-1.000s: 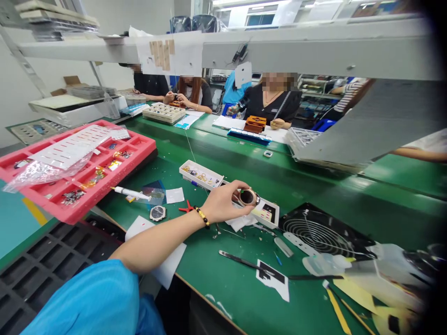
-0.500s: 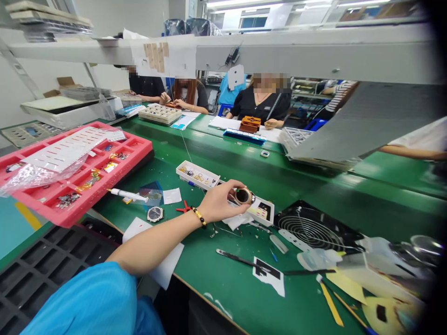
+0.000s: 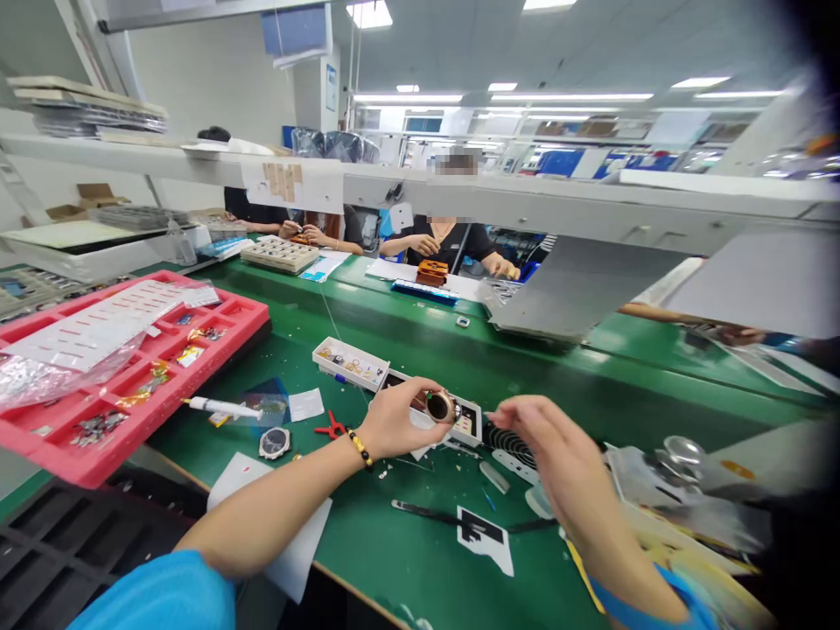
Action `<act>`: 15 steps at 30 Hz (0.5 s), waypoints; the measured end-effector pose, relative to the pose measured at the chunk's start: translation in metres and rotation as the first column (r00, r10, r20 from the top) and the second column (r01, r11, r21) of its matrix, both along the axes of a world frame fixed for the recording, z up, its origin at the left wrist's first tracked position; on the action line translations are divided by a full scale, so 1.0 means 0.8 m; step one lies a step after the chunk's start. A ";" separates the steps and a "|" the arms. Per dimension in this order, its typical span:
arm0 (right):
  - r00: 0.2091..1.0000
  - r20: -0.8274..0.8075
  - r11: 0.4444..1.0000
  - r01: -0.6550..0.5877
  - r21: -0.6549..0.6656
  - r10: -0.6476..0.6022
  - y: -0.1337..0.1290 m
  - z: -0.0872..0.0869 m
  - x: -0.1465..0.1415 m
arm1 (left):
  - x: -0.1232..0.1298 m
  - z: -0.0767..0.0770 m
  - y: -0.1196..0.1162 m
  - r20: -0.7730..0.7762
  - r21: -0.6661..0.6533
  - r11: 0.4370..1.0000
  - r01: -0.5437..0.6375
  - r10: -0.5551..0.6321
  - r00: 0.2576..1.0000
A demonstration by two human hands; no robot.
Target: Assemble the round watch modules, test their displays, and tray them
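My left hand, with a beaded bracelet at its wrist, holds a round gold-rimmed watch case between thumb and fingers above the bench. To its right, my right hand is raised with the thumb and forefinger close together at the tips; whether something small is between them cannot be made out. Behind the watch case lies a white parts box, partly covered by my left hand. Another white box with small parts adjoins it on the left. A second watch lies near my left forearm.
A red foam tray of parts fills the left side. Red clips, a syringe and tweezers lie on the green bench. People work across the bench, beneath a grey beam.
My right hand has come into view from the right, beside the watch case. My left hand still holds the case. The head view has tilted up, showing more ceiling.
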State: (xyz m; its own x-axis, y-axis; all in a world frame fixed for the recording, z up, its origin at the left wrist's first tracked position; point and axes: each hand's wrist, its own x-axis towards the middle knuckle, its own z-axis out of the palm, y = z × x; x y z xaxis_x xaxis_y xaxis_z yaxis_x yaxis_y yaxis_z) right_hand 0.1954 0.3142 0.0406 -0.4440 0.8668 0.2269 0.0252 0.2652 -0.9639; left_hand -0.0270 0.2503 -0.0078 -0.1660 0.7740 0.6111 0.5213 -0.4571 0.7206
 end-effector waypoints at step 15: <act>0.815 -0.421 0.743 -0.556 -0.372 0.398 -0.010 -0.061 -0.026 | 0.016 0.006 -0.023 -0.058 0.089 0.989 0.120 -0.115 0.992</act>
